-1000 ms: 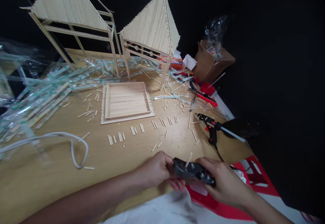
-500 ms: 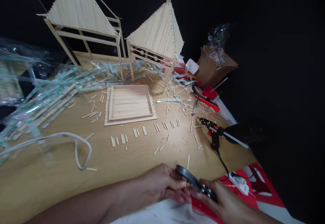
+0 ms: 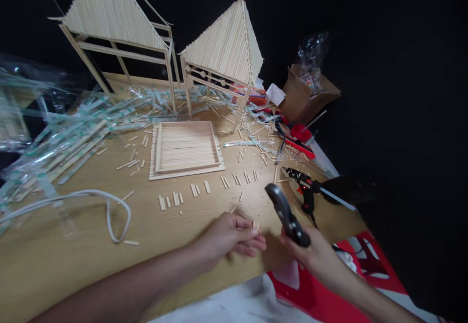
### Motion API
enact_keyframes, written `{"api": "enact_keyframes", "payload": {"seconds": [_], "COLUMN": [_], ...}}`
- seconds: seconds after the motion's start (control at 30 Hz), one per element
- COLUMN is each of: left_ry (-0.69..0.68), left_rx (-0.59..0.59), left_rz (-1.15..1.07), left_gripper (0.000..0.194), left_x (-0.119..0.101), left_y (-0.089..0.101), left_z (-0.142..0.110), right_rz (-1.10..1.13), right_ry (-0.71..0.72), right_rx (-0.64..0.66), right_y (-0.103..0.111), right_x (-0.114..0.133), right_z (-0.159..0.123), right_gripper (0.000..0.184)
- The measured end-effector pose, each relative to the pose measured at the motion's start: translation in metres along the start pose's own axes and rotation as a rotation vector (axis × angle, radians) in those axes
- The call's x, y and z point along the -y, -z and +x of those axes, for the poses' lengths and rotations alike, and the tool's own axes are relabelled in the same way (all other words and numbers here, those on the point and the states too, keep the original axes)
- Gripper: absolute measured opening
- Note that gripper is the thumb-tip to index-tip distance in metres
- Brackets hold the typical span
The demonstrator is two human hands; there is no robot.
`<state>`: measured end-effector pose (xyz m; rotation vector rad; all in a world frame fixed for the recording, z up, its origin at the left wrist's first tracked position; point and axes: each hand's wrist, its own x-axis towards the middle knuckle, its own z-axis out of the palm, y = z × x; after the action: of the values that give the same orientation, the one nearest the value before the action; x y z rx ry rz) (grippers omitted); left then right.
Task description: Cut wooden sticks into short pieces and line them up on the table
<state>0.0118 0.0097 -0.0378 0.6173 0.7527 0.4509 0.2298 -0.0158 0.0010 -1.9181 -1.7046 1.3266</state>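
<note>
So the short stick pieces [image 3: 256, 226] are up in the air just over the near part of the table, pinched between the thumb and fingers of your left hand [image 3: 236, 235], with their cut ends poking up past your fingertips. Can't really count them, they're tiny and your fingers cover most of them. Your right hand [image 3: 305, 247] has its fingers wrapped around a black hand tool [image 3: 285, 211], head pointing up and away from you, and the tool is clear of the sticks, off to their right. Can't tell whether its jaws are apart at this angle

Just past your hands there's a loose row of short cut pieces [image 3: 206, 187] lying in little groups on the wooden table [image 3: 146, 264]. Behind that row sits a flat stick panel [image 3: 188, 147] with a raised square frame on it. To the right of your tool you've got a glue gun [image 3: 305, 186] lying down, small red light showing, pale glue stick out the back. White cable [image 3: 91, 193] loops over on the left. Further back stand two stick-built models with pitched roofs, one on the left [image 3: 113, 13] and one nearer the middle [image 3: 223, 45], clear plastic wrappers [image 3: 87, 106] heaped by their legs, and a cardboard box [image 3: 298, 103] at the far right
</note>
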Motion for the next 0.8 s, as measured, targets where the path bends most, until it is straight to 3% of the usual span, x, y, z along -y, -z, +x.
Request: {"api": "enact_keyframes", "payload": {"seconds": [0.1, 0.3, 0.43, 0.67, 0.8], "left_ry": [-0.072, -0.133, -0.144, -0.066, 0.005], "left_rx": [-0.044, -0.117, -0.289, -0.166, -0.041], "left_rz": [0.063, 0.206, 0.381, 0.579, 0.514], "left_gripper": [0.037, 0.035, 0.038, 0.036, 0.033], "left_x": [-0.013, -0.052, -0.075, -0.069, -0.070], "left_y": [0.003, 0.019, 0.034, 0.039, 0.043], "left_z": [-0.003, -0.010, -0.016, -0.018, -0.019], "right_rz": [-0.035, -0.174, -0.271, -0.386, -0.236], "right_ry": [0.070, 0.186, 0.179, 0.262, 0.259], "right_rx": [-0.092, -0.155, -0.186, -0.209, -0.164], "right_y": [-0.007, -0.038, -0.048, -0.046, -0.036], "right_x": [0.004, 0.012, 0.017, 0.018, 0.019], "right_z": [0.019, 0.038, 0.038, 0.037, 0.034], "right_gripper": [0.018, 0.021, 0.016, 0.005, 0.011]}}
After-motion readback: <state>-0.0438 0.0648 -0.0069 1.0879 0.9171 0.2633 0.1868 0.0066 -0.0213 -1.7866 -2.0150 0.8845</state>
